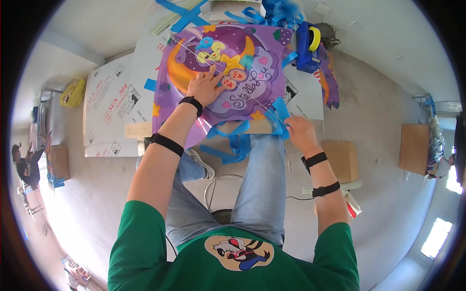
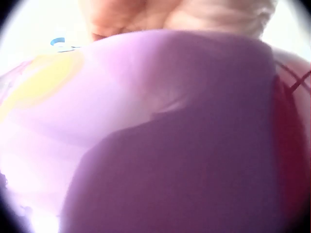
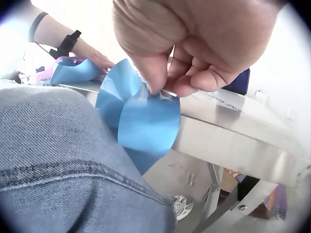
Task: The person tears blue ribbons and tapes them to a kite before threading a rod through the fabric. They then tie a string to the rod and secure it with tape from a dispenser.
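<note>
A purple printed sheet (image 1: 174, 111) with a cartoon animal, an orange moon and "StellaLou" lettering covers most of the work surface. My left hand (image 1: 205, 88) rests on it with the fingers spread, near the printed feet. In the left wrist view the sheet's purple surface (image 2: 194, 145) fills the picture below the hand (image 2: 180, 17). At the sheet's lower right corner, my right hand (image 1: 302, 132) pinches a piece of blue tape (image 3: 148, 126) between thumb and fingers. The tape hangs curled below the fingertips. A thin pale line runs diagonally across the sheet toward the right hand.
A blue tape dispenser (image 1: 307, 51) with a yellow core stands at the right back. Tangled blue tape (image 1: 284, 12) lies behind the sheet. More blue strips (image 1: 238, 145) hang off the front edge, above my knees. A cardboard box (image 1: 340, 160) sits on the floor at right.
</note>
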Tool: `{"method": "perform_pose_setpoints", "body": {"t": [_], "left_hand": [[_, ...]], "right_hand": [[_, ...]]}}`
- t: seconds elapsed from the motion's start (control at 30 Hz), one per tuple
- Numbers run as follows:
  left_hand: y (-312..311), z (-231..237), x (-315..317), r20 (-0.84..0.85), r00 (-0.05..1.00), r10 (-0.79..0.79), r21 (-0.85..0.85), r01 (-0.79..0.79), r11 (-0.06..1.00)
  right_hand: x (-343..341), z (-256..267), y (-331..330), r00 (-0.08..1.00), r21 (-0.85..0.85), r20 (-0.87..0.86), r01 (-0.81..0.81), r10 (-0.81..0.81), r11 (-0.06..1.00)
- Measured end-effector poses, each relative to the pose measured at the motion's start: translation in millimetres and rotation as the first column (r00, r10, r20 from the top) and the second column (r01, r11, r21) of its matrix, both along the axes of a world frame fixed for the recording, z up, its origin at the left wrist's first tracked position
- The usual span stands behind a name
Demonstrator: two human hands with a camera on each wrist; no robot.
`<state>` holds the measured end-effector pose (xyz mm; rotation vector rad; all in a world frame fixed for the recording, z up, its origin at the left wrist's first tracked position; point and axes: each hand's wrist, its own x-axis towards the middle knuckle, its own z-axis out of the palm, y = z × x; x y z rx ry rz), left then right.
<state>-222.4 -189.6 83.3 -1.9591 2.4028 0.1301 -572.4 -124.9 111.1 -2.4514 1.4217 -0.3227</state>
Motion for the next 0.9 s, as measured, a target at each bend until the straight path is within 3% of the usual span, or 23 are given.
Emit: {"method": "perform_pose_setpoints", "body": {"t": [0.27,0.53,0.9], "left_hand": [[1.6,0.4,-3.1,0.013,0.999,0.03,-0.018,-0.029,0.999],[4.0,5.9,-5.5,-0.064,0.996,0.062,0.043,-0.059,0.997],[5.1,1.8,-4.1,-0.083,0.994,0.066,0.001,-0.066,0.998]], "right_hand": [[-1.4,-24.6,2.1,0.997,0.068,0.058,0.045,-0.049,0.997],[3.6,-22.5,2.2,0.996,0.042,0.064,0.067,-0.069,0.997],[6.2,-23.7,0.6,0.988,0.065,0.09,0.122,-0.128,0.99]]}}
